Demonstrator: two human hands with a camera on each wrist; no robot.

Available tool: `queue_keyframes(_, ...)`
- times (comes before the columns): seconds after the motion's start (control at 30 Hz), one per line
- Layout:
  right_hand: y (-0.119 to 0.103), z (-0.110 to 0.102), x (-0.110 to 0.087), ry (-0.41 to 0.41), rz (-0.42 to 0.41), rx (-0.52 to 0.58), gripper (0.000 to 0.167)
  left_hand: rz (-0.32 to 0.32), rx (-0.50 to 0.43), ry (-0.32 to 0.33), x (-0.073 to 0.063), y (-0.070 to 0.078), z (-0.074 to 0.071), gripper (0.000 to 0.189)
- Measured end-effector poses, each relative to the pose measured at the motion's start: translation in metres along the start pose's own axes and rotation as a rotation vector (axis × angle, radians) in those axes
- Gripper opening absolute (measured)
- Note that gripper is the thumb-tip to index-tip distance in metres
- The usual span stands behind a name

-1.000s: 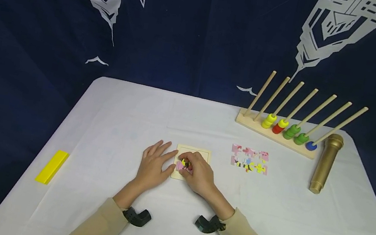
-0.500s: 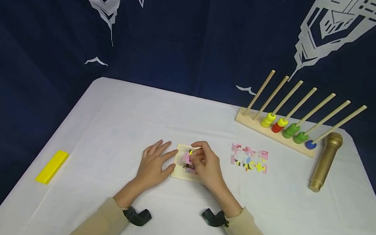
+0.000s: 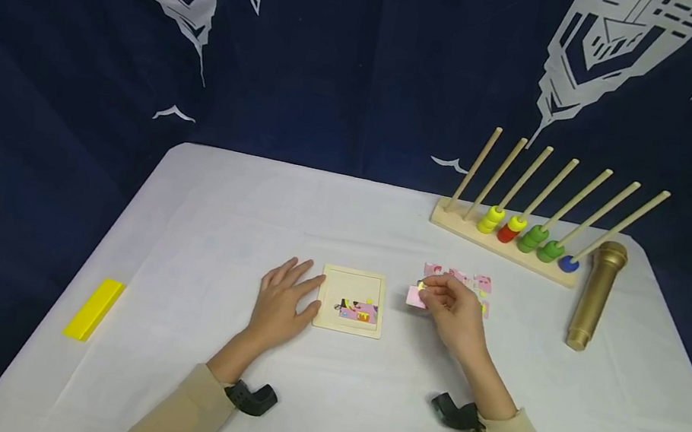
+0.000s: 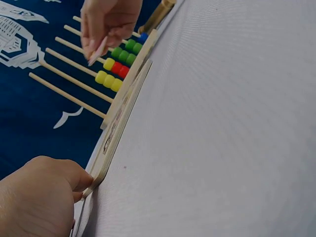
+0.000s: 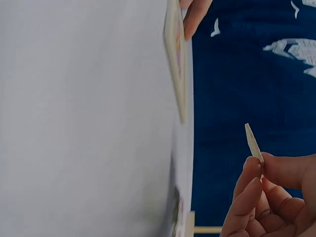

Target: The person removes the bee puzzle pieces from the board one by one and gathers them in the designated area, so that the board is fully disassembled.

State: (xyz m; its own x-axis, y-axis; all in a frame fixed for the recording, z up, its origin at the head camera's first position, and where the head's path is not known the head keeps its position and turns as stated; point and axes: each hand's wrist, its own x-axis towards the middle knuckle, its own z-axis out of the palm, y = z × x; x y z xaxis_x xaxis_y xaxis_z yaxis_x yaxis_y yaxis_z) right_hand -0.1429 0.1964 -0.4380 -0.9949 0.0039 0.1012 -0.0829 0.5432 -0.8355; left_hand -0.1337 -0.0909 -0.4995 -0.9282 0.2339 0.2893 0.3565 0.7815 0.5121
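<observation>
My left hand [image 3: 282, 301] lies with spread fingers on the white cloth. Its thumb and index finger touch the left edge of a small wooden puzzle tray [image 3: 341, 282]. Joined puzzle pieces [image 3: 363, 313], pink with yellow and black, sit in the tray's lower right part. Between thumb and fingers, my right hand [image 3: 453, 316] pinches a pink puzzle piece [image 3: 416, 297]. The right wrist view shows this thin piece [image 5: 253, 142] edge-on, held above the table. Loose puzzle pieces [image 3: 482, 282] lie behind the right hand, which partly hides them.
A wooden bead abacus [image 3: 506, 252] with upright rods stands at the back right. Beside it lies a gold microphone-shaped cylinder [image 3: 595, 299]. A yellow bar [image 3: 95, 309] is near the table's left edge. A dark blue curtain [image 3: 320, 49] hangs behind the table.
My right hand has lifted the pink puzzle piece out of the tray and carried it right, to the loose pieces. My left hand has stayed at the tray's edge.
</observation>
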Motion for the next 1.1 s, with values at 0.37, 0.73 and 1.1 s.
queue_keyframes(0.37, 0.033, -0.014, -0.007, 0.029, 0.062, -0.033, 0.014, 0.002, -0.006, 0.008, -0.002, -0.001, 0.001, 0.042)
queue_keyframes(0.73, 0.042, -0.011, -0.004, -0.004, 0.078, -0.084, 0.011, 0.005, 0.002, 0.018, 0.0, -0.001, 0.002, 0.042)
queue_keyframes(1.1, 0.042, -0.011, -0.007, 0.01, 0.037, -0.18, 0.006, 0.012, -0.002, 0.018, 0.001, -0.002, 0.002, 0.041)
